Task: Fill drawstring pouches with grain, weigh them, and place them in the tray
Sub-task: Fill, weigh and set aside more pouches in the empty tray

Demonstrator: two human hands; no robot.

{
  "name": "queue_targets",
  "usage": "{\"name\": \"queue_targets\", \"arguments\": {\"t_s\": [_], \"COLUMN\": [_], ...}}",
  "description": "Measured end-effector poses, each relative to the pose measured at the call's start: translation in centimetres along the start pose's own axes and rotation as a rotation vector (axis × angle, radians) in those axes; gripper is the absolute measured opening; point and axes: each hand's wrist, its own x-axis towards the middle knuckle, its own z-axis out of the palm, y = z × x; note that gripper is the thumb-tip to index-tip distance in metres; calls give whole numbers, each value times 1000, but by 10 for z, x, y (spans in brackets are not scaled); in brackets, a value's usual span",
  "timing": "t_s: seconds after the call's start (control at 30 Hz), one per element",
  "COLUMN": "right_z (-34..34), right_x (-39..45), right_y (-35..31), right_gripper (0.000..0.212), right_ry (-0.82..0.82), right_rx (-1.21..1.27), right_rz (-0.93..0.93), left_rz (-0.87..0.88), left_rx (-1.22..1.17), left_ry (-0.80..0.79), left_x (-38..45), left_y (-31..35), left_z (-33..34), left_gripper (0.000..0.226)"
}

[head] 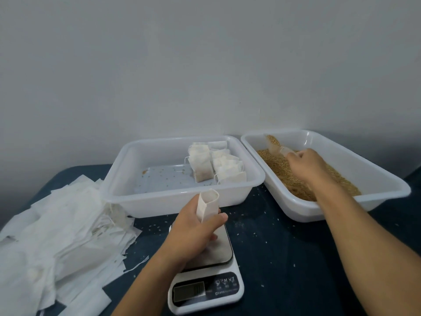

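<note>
In the head view, the left hand sat at lower centre of the frame, its fingers and thumb curled round an empty drawstring pouch. The pouch stood upright, long axis roughly vertical, with its open mouth pointing up and slightly away toward the back of the frame. It was held above the steel platform of a white kitchen scale, which lay at bottom centre on the dark blue table; whether the pouch's bottom touched the platform could not be told, since the hand hid it.

At right of centre, the right hand reached into the grain tray, gripping the handle of a clear scoop. The scoop's long axis ran from the hand up and to the left, its bowl raised, pointing toward the tray's far left corner and loaded with grain like that covering the tray floor.

In the middle of the frame stood a second white tray, just beside the grain tray. Several filled pouches were leaning together in its right half, and a few stray grains lay on its floor.

At lower left lay a loose pile of flat empty pouches, touching the middle tray's left front corner. Scattered grains dotted the table around the scale.
</note>
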Motion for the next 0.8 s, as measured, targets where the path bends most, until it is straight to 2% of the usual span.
{"name": "queue_targets", "arguments": {"t_s": [0.13, 0.23, 0.3, 0.4, 0.57, 0.8], "right_z": [-11, -18, -22, -29, -33, -40], "right_x": [-16, -31, -43, -62, -90, -104], "right_y": [-15, -29, -37, -45, -53, -62], "right_gripper": [28, 24, 21, 19, 37, 35], "right_ry": [102, 61, -10, -217, -516, -645], "right_rx": [94, 241, 351, 471, 377, 218], "right_rz": [-84, -170, -230, -314, -418, -503], "left_rz": [18, 19, 27, 38, 53, 22], "left_rx": [88, 171, 215, 279, 295, 292], "left_ry": [77, 118, 135, 163, 197, 228], "left_x": [2, 3, 4, 4, 6, 6], "left_y": [-6, -8, -11, -14, -15, -18], "left_z": [-14, -23, -26, -29, -35, -39], "left_gripper": [20, 24, 22, 19, 19, 18]}}
